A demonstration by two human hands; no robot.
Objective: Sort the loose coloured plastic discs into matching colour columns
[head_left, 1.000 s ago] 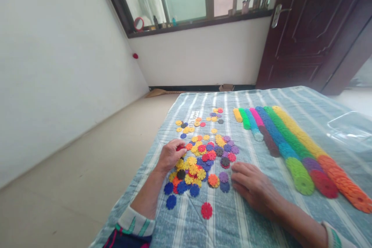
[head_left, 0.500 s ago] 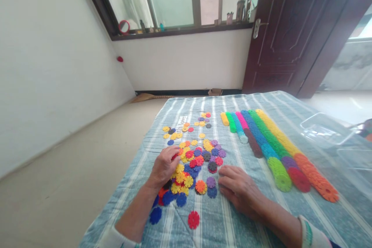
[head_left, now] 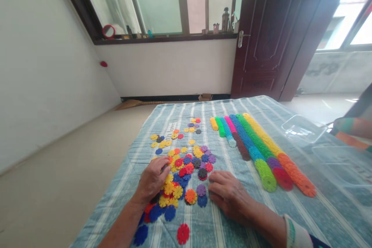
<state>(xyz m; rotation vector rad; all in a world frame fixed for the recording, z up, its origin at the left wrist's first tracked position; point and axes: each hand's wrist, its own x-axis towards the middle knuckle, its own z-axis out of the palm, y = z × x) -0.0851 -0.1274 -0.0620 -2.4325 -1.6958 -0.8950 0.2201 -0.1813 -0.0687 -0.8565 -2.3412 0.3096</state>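
Observation:
Loose flower-edged plastic discs in yellow, blue, red, orange, purple and black lie in an overlapping pile on the striped cloth. At the pile's left edge is my left hand, its fingers bent in toward the thumb; what lies between the fingertips is hidden. My right hand rests on the cloth just right of the pile, fingers loosely curved, with nothing visible in it. Beside its fingertips lie a purple disc and a blue disc. A single red disc sits apart, nearer to me.
Rows of overlapping discs sorted by colour, among them a yellow-and-orange row, extend along the right side. Clear plastic containers stand farther right, near part of another person. Smaller groups of discs lie toward the far edge.
The camera view has swung to the right, so everything appears farther left. Both hands keep nearly the same places around the pile. More of the other person shows at the right edge.

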